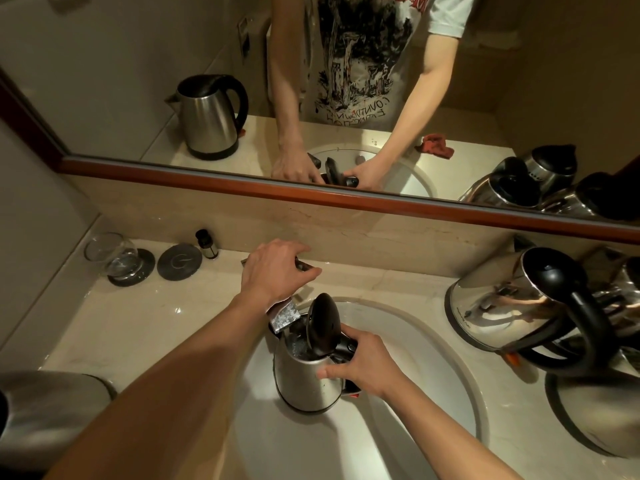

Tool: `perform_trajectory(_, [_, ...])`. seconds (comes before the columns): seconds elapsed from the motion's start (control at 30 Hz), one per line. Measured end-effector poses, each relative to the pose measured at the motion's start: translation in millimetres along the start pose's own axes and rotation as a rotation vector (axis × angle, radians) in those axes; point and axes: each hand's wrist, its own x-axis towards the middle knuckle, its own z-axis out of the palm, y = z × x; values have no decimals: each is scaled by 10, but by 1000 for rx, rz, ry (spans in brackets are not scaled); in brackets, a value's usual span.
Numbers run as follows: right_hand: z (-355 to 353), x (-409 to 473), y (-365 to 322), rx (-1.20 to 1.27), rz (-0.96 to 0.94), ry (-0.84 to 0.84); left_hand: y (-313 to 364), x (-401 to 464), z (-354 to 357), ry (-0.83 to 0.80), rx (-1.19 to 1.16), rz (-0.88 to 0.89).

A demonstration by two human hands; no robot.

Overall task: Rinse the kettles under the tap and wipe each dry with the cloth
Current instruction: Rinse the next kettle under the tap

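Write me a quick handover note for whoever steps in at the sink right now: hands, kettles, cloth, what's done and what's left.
Left hand: on the tap handle, fingers curled over it.
Right hand: grips the handle of the open kettle, held upright in the basin with its lid up under the spout.
Water shows inside this kettle; whether the tap is running is unclear.
More kettles wait on the counter, right and near left.
Red cloth shows only in the mirror, on the counter edge behind.
Left: finish the rinse, empty, wipe dry, then the others. Which are already done, I can't tell.
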Motion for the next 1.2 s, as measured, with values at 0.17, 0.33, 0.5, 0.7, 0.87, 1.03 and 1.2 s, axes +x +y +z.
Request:
perform_trajectory(0.17, [5,7,-16,-4,-2,-3,7,-5,-6,1,-3,-5])
perform_trajectory(0.33, [7,17,-15,9,0,-9,14,-13,-15,4,-9,-10])
perform_trajectory(0.5, [21,15,-22,0,-8,-12,12,-15,-10,12,-8,-5])
perform_trajectory(0.7, [24,18,-29,0,-8,-10,-16,-1,21,11,-13,-3])
perform_trajectory(0.87, [25,17,-37,11,-5,7,-22,4,35,15,-9,-3])
perform_trajectory(1.03, [22,28,-29,10,0,2,-38,16,49,14,-8,-4])
perform_trajectory(1.2, [16,27,-24,13,-1,8,-47,20,61,14,-10,1])
